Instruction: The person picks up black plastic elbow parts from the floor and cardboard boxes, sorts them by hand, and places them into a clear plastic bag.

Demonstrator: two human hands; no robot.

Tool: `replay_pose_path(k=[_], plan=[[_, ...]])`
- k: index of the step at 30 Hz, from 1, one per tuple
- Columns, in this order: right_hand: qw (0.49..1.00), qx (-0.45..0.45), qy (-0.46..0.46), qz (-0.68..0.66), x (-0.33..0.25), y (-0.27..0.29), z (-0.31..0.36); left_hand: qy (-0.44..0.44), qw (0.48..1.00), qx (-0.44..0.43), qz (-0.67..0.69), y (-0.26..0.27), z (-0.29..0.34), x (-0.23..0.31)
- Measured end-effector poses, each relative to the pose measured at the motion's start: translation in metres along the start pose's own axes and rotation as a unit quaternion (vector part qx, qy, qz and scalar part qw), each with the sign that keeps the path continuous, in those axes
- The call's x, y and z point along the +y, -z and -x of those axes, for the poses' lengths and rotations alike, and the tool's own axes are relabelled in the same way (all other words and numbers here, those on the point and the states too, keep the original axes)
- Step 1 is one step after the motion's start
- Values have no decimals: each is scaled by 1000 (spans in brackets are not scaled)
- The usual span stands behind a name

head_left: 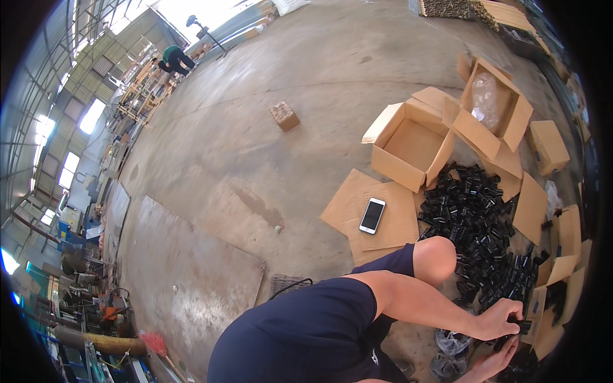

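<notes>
My left hand (499, 320) is at the lower right, its fingers curled around a small black part (524, 327) that looks like plastic. Just below it, my right hand (497, 362) comes up from the lower edge. Its fingers close near the same spot on dark material, partly hidden, whose kind I cannot make out. A large heap of similar black parts (469, 217) lies on the floor beyond my bent knee. At the right, close to my hands, stands an opened cardboard box (548, 335) with black pieces in it.
A white phone (372, 216) rests on flat cardboard (399, 220). Two open cartons (399, 163) (517, 105) stand behind the heap. Clear plastic bags (450, 341) lie by my forearm. A small block-like box (285, 117) sits mid-floor; a person (175, 59) bends over far left.
</notes>
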State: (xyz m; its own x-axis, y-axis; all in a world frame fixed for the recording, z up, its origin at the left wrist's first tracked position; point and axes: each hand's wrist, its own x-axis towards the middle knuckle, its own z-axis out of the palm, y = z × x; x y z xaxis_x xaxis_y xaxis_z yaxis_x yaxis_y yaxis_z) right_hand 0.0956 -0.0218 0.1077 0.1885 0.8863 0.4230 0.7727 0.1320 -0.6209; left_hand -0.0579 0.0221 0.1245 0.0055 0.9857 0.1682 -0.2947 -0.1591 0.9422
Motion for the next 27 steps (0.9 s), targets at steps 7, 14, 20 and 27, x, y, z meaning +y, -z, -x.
replay_pose_path(k=[7,14,20,27], plan=[[997,19,53,49,-34,3,-9,50,999,-15,8,7,-3,24],[997,39,-47,-36,-24,2,-8,19,1000,13,-6,-4,1,3],[999,20,36,29,-31,9,-8,39,999,4,-16,-10,5,5],[991,29,-74,-110,-27,10,-8,23,999,24,-21,-15,8,5]])
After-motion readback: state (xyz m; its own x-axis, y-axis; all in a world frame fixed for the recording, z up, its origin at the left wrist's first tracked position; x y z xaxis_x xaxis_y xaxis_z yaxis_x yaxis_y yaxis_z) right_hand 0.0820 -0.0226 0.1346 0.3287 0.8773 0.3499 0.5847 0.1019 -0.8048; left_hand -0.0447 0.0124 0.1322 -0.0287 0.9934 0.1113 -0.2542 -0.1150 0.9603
